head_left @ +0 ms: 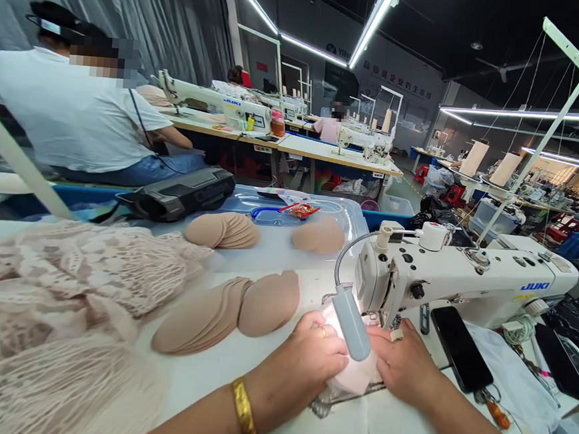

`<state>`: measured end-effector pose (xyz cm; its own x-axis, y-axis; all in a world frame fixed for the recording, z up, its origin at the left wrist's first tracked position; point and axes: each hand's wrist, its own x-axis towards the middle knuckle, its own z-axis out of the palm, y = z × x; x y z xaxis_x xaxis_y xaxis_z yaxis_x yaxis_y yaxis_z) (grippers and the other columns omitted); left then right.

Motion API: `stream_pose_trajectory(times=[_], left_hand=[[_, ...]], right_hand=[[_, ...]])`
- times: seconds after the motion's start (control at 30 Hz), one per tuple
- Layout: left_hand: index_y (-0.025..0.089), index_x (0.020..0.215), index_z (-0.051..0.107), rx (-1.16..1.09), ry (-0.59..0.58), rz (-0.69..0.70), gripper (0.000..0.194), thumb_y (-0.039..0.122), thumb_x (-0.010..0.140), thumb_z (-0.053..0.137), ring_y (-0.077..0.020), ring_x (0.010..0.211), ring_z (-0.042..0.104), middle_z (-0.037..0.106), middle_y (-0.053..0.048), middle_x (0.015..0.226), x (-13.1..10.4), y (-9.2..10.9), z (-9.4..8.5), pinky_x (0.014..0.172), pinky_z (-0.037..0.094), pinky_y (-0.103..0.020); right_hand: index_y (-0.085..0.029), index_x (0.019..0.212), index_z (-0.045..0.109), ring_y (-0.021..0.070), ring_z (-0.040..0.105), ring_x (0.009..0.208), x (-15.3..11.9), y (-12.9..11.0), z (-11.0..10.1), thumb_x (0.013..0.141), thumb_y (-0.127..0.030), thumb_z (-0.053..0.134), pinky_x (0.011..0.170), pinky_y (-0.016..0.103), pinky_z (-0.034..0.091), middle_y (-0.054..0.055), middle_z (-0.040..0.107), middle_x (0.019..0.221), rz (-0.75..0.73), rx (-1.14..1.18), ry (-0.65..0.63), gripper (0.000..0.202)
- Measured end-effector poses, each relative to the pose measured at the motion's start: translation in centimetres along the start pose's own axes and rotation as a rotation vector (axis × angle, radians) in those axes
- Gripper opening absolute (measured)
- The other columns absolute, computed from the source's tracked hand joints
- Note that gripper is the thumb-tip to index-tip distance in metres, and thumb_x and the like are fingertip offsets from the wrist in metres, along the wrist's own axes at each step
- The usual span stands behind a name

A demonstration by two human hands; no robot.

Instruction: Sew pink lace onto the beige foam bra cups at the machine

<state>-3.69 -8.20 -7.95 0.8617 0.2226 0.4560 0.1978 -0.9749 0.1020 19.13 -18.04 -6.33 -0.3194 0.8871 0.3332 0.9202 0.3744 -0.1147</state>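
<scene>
Under the head of the white sewing machine point(458, 274) lies a piece of pale pink fabric point(354, 380), brightly lit by a grey gooseneck lamp point(354, 326). My left hand point(303, 355), with a gold bracelet and a ring, grips the fabric's left side with curled fingers. At the right side, close to the needle area, my right hand point(408, 360) holds the same fabric with its fingers bent in. The lamp hides the middle of the fabric and some right fingertips. Left of my left hand, beige oval pads point(201, 317) lie in overlapping stacks.
Beige lace point(82, 301) covers the table's left. More oval pads point(223, 230) rest on a translucent plastic lid point(343, 211) behind. A black phone point(461, 347), keys with an amber charm point(497, 410) and a tablet point(566, 359) lie right. A co-worker point(77, 113) sits at far left.
</scene>
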Motion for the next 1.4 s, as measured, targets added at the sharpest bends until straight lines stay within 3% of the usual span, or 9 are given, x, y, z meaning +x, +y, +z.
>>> stream_pose_trajectory(times=[0.23,0.5,0.63,0.8,1.03,1.4], left_hand=[[0.022,0.075,0.062,0.049,0.049,0.005,0.023,-0.001,0.078,0.063,-0.0216,0.082,0.064,0.067,0.001,0.077,0.1,-0.1,0.2,0.104,0.036,-0.046],[0.023,0.08,0.065,0.054,-0.008,-0.015,0.026,-0.002,0.078,0.06,-0.0211,0.083,0.064,0.068,0.0,0.081,0.7,1.1,-2.2,0.107,0.035,-0.046],[0.023,0.079,0.066,0.054,-0.009,-0.029,0.023,0.001,0.079,0.06,-0.021,0.081,0.063,0.067,0.0,0.077,0.5,0.7,-1.2,0.108,0.034,-0.047],[0.022,0.079,0.068,0.063,-0.054,-0.077,0.016,0.008,0.084,0.061,-0.0216,0.085,0.062,0.069,-0.001,0.078,0.2,0.2,-0.4,0.11,0.031,-0.049],[0.022,0.077,0.068,0.048,-0.037,-0.082,0.018,0.01,0.084,0.057,-0.023,0.084,0.062,0.071,-0.003,0.081,0.6,0.5,-1.1,0.106,0.035,-0.048],[0.024,0.085,0.069,0.061,0.03,-0.013,0.022,0.004,0.079,0.061,-0.0234,0.081,0.067,0.068,-0.001,0.078,0.1,0.3,0.1,0.101,0.037,-0.048]], right_hand=[[-0.025,0.124,0.068,0.0269,0.054,0.091,0.0,0.0,0.1,0.081,-0.005,0.058,0.084,0.038,0.041,0.006,0.074,0.105,0.033,-0.038,-0.014,0.049],[-0.023,0.124,0.067,0.028,0.054,0.097,-0.1,-0.1,-0.2,0.079,-0.003,0.058,0.086,0.038,0.047,0.007,0.074,0.117,0.041,0.01,0.002,0.051],[-0.022,0.123,0.067,0.0279,0.055,0.096,-0.3,0.0,-0.5,0.079,-0.002,0.056,0.084,0.038,0.049,0.008,0.073,0.106,-0.002,0.037,0.094,0.049],[-0.019,0.103,0.064,0.0265,0.056,0.087,-0.3,0.2,-0.4,0.082,0.001,0.049,0.078,0.039,0.052,0.008,0.066,0.09,-0.079,0.084,0.33,0.032],[-0.02,0.108,0.058,0.0286,0.062,0.093,0.1,0.3,0.0,0.082,0.004,0.046,0.087,0.046,0.055,0.009,0.067,0.096,-0.01,0.147,0.328,0.037],[-0.02,0.103,0.058,0.0303,0.063,0.095,0.0,0.7,0.4,0.084,0.003,0.047,0.089,0.048,0.056,0.011,0.068,0.096,-0.02,0.123,0.322,0.031]])
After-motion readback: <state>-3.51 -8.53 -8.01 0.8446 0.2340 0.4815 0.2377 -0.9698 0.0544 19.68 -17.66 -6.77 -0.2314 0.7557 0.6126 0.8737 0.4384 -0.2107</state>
